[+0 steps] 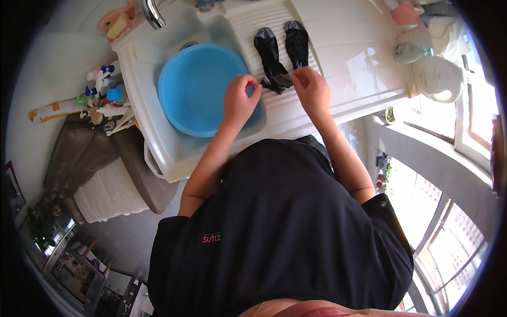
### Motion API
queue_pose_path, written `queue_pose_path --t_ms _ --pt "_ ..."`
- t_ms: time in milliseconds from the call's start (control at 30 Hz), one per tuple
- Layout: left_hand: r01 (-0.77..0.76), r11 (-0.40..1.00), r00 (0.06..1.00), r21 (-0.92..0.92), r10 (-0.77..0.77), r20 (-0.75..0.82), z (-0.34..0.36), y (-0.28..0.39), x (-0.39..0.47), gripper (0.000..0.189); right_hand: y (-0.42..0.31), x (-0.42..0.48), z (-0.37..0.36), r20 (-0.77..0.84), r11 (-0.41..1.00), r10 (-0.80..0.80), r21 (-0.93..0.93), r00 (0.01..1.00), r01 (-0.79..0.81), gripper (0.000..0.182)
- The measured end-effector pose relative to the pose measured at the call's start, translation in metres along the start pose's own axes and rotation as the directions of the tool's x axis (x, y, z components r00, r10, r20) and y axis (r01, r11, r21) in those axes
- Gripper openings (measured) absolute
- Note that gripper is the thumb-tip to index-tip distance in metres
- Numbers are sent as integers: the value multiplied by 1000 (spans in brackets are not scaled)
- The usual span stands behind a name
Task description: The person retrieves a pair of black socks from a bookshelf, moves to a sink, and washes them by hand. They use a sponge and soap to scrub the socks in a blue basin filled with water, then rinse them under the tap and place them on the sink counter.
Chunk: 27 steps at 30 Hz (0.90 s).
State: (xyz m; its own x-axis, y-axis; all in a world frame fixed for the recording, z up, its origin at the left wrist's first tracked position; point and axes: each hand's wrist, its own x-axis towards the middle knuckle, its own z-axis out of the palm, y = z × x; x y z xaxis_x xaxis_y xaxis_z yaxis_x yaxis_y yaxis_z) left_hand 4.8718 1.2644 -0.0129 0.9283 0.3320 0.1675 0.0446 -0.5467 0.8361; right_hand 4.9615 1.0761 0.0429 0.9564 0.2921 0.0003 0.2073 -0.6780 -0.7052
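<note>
Two black socks with grey toes lie side by side on the ribbed washboard (pixel 253 20) of a white laundry sink. The cuff of the left sock (pixel 269 51) spreads wide between my two hands. My left hand (pixel 239 101) pinches the cuff's left corner between thumb and forefinger. At the opposite corner, my right hand (pixel 315 93) has its fingertips closed on the fabric. The right sock (pixel 297 41) lies straight, its lower end hidden behind my right hand. Left of the washboard, a light-blue plastic basin (pixel 198 91) sits in the sink bowl (pixel 142 79).
A chrome faucet (pixel 152 16) reaches over the bowl. A pink soap dish (pixel 107 23) holds a bar of soap (pixel 118 26). Pump bottles and tubes crowd the left side near a brown leather seat (pixel 83 142). Detergent bottles (pixel 437 79) stand right, beside bright windows (pixel 427 198).
</note>
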Motion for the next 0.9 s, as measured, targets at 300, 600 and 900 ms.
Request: queue_pose_path --t_ms 300,600,900 --pt "-226 922 970 316 184 157 29 6 23 69 13 60 47 189 784 -508 -301 840 542 42" --pt "-298 907 949 298 247 197 25 -15 27 70 38 70 47 86 812 -406 -423 910 402 40" --pt "154 971 659 185 39 -751 -159 -105 135 48 12 42 16 -231 955 -283 16 931 295 31"
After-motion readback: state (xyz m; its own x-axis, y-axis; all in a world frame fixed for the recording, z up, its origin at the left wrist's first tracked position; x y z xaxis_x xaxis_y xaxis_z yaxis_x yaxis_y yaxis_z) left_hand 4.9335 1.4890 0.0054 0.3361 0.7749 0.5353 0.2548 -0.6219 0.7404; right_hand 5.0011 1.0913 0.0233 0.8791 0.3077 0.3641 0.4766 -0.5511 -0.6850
